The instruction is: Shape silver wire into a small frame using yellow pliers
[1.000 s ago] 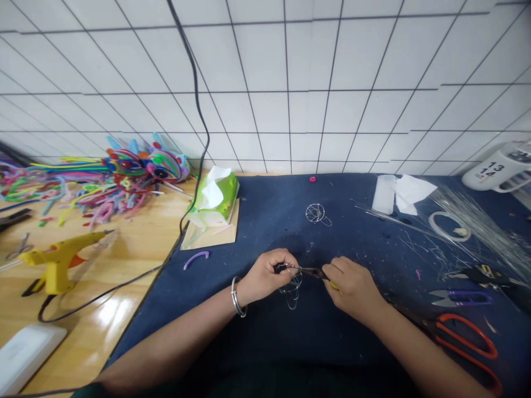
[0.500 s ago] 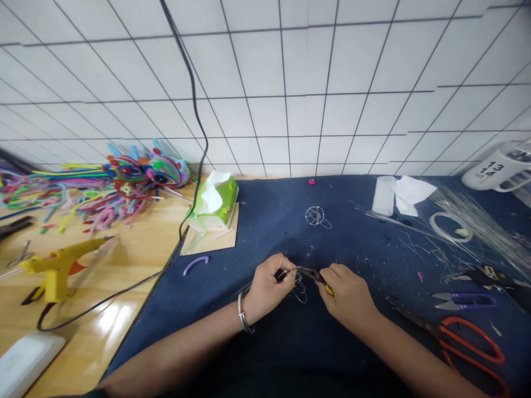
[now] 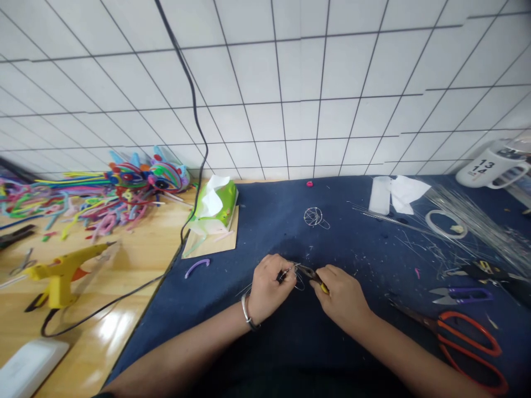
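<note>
Left hand (image 3: 272, 288) curled, right hand (image 3: 341, 292) fisted (on pliers (image 3: 309, 272)).

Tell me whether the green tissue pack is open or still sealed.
Open: a white tissue sticks up out of the top of the green tissue pack.

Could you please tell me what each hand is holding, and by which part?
The right grip holds pliers by the yellow handles; the left grip pinches some looped wire, though exactly where is hidden.
</note>
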Tool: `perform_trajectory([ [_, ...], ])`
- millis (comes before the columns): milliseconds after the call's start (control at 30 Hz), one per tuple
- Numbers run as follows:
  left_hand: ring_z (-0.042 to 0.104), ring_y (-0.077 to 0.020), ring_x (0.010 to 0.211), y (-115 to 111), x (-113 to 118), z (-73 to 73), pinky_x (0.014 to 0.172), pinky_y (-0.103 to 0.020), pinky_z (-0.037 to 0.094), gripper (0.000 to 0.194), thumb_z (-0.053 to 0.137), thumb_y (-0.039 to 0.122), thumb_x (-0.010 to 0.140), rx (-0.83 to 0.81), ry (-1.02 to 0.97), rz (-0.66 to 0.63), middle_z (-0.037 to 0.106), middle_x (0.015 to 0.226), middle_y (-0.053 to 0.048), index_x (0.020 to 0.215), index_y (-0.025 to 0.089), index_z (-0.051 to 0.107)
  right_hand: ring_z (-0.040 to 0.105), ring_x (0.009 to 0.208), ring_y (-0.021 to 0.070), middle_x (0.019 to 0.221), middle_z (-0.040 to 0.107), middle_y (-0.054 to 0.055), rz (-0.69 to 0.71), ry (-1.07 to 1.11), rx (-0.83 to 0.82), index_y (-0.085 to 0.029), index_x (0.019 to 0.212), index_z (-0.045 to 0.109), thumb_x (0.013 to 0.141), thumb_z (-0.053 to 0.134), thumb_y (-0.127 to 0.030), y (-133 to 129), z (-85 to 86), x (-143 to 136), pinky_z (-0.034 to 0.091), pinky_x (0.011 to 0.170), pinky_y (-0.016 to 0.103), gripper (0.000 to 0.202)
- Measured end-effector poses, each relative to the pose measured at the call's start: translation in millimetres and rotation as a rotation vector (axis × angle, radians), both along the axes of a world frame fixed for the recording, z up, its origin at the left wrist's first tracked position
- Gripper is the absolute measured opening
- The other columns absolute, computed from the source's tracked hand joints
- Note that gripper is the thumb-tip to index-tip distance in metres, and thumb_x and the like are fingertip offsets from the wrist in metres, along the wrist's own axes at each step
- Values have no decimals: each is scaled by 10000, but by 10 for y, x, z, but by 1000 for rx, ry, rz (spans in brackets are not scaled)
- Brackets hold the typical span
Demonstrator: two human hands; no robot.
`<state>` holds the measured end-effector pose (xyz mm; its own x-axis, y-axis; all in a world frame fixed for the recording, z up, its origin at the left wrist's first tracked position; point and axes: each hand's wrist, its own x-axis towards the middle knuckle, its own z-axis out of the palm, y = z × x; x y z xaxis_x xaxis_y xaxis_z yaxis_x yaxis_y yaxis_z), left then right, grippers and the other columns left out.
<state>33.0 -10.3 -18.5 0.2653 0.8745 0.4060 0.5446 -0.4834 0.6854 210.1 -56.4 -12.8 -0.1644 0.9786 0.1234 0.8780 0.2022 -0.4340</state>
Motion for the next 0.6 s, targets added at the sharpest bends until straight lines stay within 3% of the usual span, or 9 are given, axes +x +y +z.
perform_trajectory([
  [133,470,-104,599,50,5,15,586,-223,375,78,534,190,779,-322,-217,-71,523,648,9,712,156,558,480,691,133,720,509,1,-23,85,-18,-196,708,481,796,497,-223,41,16,62,336,610,243,94],
  [267,449,-86,571,103,16,15,567,-208,364,104,543,229,799,-604,-541,-120,512,636,17,743,141,538,476,647,126,694,503,-11,-108,331,-97,-197,699,485,796,497,-264,116,58,169,346,592,247,119],
  [400,477,-88,602,86,42,31,611,-218,382,115,563,238,801,-712,-710,-153,532,656,8,757,134,538,488,635,115,700,527,-19,-94,525,-218,-198,784,535,813,481,-301,150,104,211,374,595,239,121],
  [600,517,-103,646,-4,103,57,656,-239,407,106,579,242,798,-795,-767,-179,566,695,-2,798,143,543,465,652,110,732,524,-15,-6,869,-386,-189,860,570,787,536,-350,101,127,133,377,621,243,181],
])
